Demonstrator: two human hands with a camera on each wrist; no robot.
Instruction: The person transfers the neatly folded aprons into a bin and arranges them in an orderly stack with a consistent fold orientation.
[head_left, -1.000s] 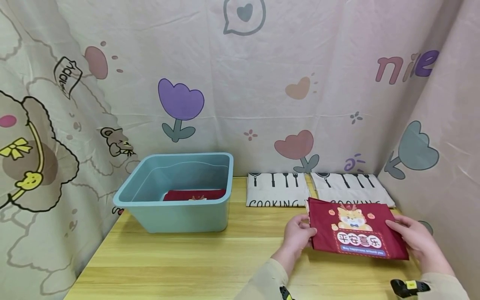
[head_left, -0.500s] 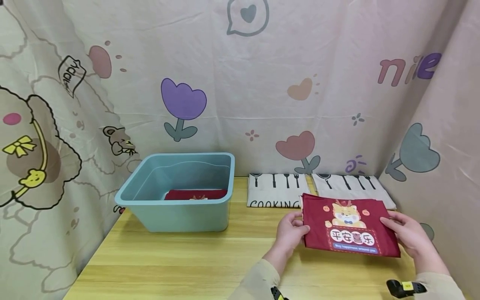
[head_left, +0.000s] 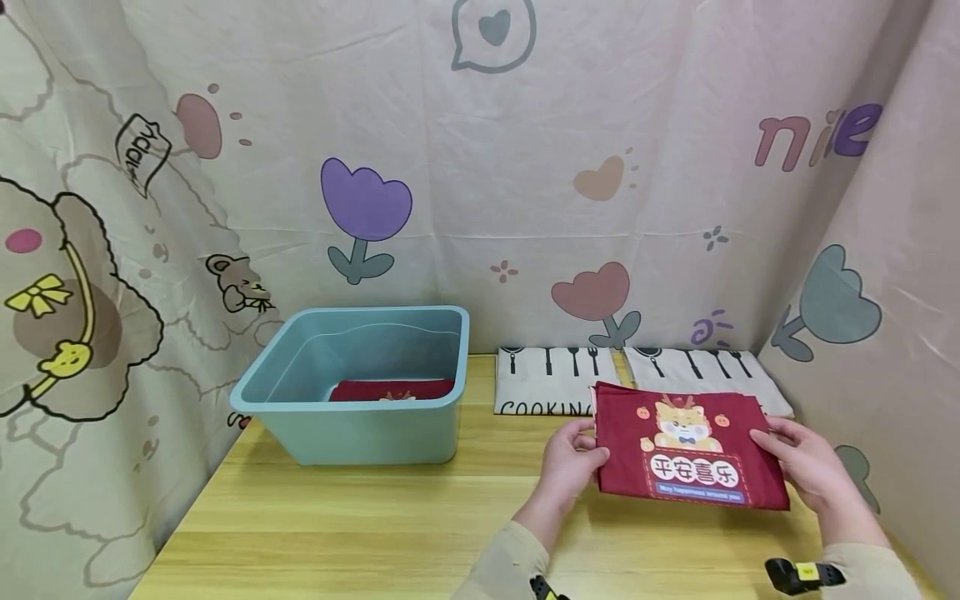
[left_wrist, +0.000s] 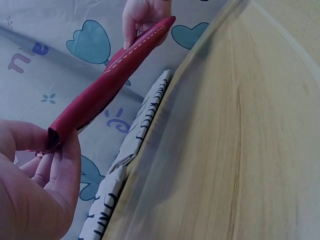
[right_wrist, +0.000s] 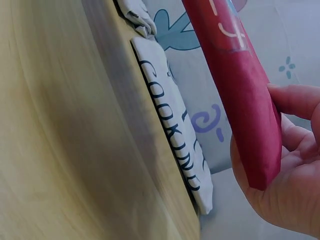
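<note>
A folded red cloth [head_left: 693,446] with a cartoon animal and printed lettering is held up over the table's right side, tilted toward the camera. My left hand [head_left: 570,460] pinches its left edge, thumb on top and fingers beneath. At the opposite edge, my right hand [head_left: 806,462] grips it the same way. The left wrist view shows the layered end of the cloth [left_wrist: 100,102] between thumb and fingers, raised off the wood. In the right wrist view, the right hand [right_wrist: 285,165] has its thumb on one face and its fingers behind the other.
A blue plastic bin [head_left: 348,433] stands at the left, with another red cloth [head_left: 390,390] lying inside. Two folded white cloths, a left one [head_left: 555,379] and a right one [head_left: 701,371] with utensil prints, lie along the back. A patterned curtain [head_left: 465,167] surrounds the wooden table [head_left: 360,525].
Both hands have carried the red cloth a little to the left and slightly upward. The bin and the white cloths stay where they were.
</note>
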